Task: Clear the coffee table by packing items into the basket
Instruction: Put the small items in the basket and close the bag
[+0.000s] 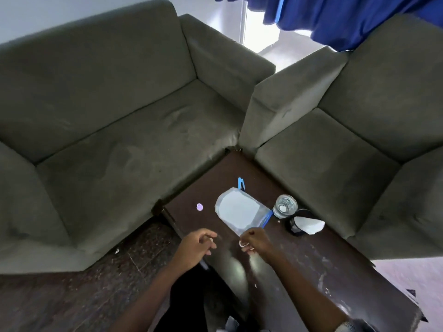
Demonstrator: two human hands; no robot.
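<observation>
The clear zip bag (239, 213), with a pale round sheet inside, lies flat on the dark desk (311, 271) just below the frame's centre, its blue zipper toward the lower right. At its near corner the right hand (257, 242) has its fingers curled, pinching a small white thing (242, 244) that is too small to identify. The left hand (195, 246), at lower centre, is loosely curled and empty. A blue clip (241, 183) lies above the bag, a purple disc (199, 207) to its left, and a glass (284, 206) of water and a black mug (297, 222) to its right. No basket shows. It is probably best to grip the bag by its zipped edge and lift it away from the glass, which would likely spill if nudged.
</observation>
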